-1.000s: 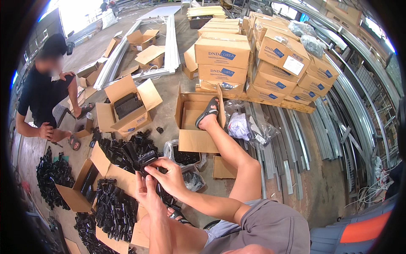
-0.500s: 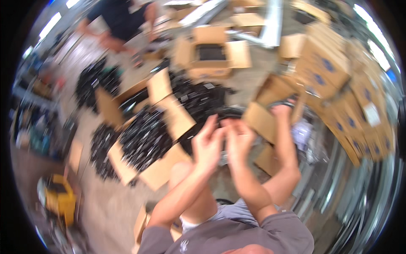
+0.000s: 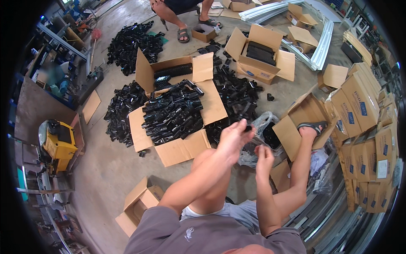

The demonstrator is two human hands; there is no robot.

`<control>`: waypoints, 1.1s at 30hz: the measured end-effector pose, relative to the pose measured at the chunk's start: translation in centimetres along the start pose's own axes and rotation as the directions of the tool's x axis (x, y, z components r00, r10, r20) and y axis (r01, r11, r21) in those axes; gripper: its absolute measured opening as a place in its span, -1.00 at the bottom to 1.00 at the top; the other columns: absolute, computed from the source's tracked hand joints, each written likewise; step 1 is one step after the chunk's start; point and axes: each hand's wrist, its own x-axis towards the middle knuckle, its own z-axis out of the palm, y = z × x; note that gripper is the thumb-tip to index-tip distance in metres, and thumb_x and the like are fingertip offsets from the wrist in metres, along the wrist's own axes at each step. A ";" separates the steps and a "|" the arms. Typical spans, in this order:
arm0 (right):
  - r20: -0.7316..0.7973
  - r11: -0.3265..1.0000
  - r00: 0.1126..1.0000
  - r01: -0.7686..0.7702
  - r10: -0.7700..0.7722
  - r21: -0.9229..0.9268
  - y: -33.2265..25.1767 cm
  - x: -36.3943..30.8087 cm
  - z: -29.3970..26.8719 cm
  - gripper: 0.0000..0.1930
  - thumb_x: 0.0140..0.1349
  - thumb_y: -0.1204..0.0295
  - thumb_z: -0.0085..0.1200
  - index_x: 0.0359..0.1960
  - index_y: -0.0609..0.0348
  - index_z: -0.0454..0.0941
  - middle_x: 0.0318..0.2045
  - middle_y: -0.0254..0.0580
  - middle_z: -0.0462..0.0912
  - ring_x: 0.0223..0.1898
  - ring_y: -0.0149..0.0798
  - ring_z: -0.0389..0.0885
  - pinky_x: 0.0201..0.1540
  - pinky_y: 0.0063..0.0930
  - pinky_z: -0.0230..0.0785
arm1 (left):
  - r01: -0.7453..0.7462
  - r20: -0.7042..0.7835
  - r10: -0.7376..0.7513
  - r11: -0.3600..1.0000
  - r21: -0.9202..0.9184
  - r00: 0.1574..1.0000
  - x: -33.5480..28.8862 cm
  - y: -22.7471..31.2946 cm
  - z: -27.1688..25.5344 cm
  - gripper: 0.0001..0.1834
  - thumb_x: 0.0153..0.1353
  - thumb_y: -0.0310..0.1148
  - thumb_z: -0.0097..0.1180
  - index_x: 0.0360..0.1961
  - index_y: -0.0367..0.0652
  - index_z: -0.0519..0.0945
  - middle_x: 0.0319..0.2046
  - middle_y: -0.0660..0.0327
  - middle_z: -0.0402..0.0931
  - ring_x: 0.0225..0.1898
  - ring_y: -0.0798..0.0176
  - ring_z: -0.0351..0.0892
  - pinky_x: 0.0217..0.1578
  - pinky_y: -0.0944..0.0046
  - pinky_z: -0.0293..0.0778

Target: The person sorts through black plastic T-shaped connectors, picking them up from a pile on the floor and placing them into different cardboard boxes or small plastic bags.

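Note:
My left hand (image 3: 233,142) is closed around a small black part (image 3: 248,128), which shows only in part at the fingertips. Just to its right and nearer to me, my right hand (image 3: 264,159) has its fingers pinched together; whatever may be in them is hidden. Beyond the hands lies a clear plastic bag (image 3: 265,120) with dark contents. A loose heap of black parts (image 3: 241,91) spreads on the floor past my left hand. To the left, an open cardboard box (image 3: 213,101) carries a high mound of similar black parts (image 3: 173,112), with neat rows behind it.
Another open box (image 3: 285,67) holds stacked black parts. My foot rests in a tilted carton (image 3: 292,135) at right, before stacked cartons (image 3: 351,106). Metal strips (image 3: 330,207) lie at lower right. A person's sandalled foot (image 3: 183,34) shows at the back, a yellow machine (image 3: 59,142) at left.
My hands, side by side before, are now apart, the right one lower and nearer to me. The whole view has shifted, and the picture is sharper.

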 end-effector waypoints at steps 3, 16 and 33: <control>0.112 0.985 0.981 -0.148 0.158 -0.088 4.9 -2.7 -1.7 -0.76 0.41 0.39 0.05 -0.34 0.32 0.60 -0.42 -0.33 0.65 -0.34 -0.50 0.54 -0.23 -0.58 0.37 | -0.094 -0.069 0.090 0.994 -0.050 0.993 -0.9 2.1 -0.6 -0.73 0.41 -0.27 0.09 -0.08 -0.29 0.54 -0.13 0.08 0.64 -0.12 0.22 0.66 -0.08 0.32 0.63; 0.387 0.935 0.854 -0.344 0.348 -0.083 9.7 -8.2 0.9 -0.77 0.41 0.34 0.06 -0.22 0.27 0.63 -0.36 -0.32 0.67 -0.34 -0.47 0.58 -0.25 -0.58 0.43 | -0.026 0.043 -0.005 0.736 0.677 0.999 2.4 6.1 -1.6 -0.24 0.35 0.03 0.13 0.34 -0.33 0.28 0.14 -0.02 0.47 0.12 0.12 0.54 -0.02 0.17 0.62; 0.133 0.885 0.980 -0.071 0.147 -0.460 6.7 -12.2 -2.7 -0.60 0.46 0.17 -0.09 -0.36 0.23 0.63 -0.69 -0.39 0.45 -0.58 -0.52 0.46 -0.53 -0.54 0.23 | -0.333 0.340 0.168 -0.071 0.940 0.925 -3.8 7.1 -2.7 -0.57 0.24 -0.04 0.22 -0.42 -0.25 0.75 -0.52 0.12 0.69 -0.45 0.30 0.65 -0.33 0.27 0.51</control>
